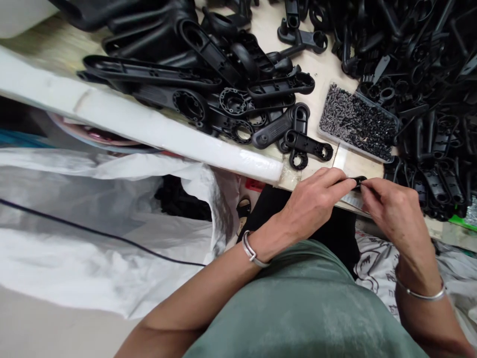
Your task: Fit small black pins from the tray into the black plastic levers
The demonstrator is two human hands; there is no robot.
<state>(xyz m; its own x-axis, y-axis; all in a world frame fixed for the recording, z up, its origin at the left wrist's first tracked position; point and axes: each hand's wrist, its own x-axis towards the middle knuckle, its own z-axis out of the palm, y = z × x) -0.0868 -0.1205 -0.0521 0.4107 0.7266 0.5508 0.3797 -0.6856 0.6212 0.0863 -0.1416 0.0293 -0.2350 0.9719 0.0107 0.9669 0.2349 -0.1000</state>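
Note:
Both hands meet at the table's front edge around a small black plastic part (pixel 358 180), most of it hidden by fingers. My left hand (pixel 316 199) is closed on its left end. From the other side my right hand (pixel 391 204) pinches at the part with thumb and fingertips; whether a tiny piece sits in that pinch is hidden. Just beyond the hands stands a clear plastic box (pixel 357 122) holding many small dark pieces, greyer on the left and blacker on the right. Left of it lie black plastic arm-shaped pieces (pixel 308 144) with round ring ends.
Long black plastic housings (pixel 149 72) are heaped at the back left. More black parts (pixel 413 44) crowd the right side. White padding (pixel 149 127) lines the table edge. Below hangs a white sack (pixel 112 199) with black items inside, crossed by a dark cable (pixel 104 233).

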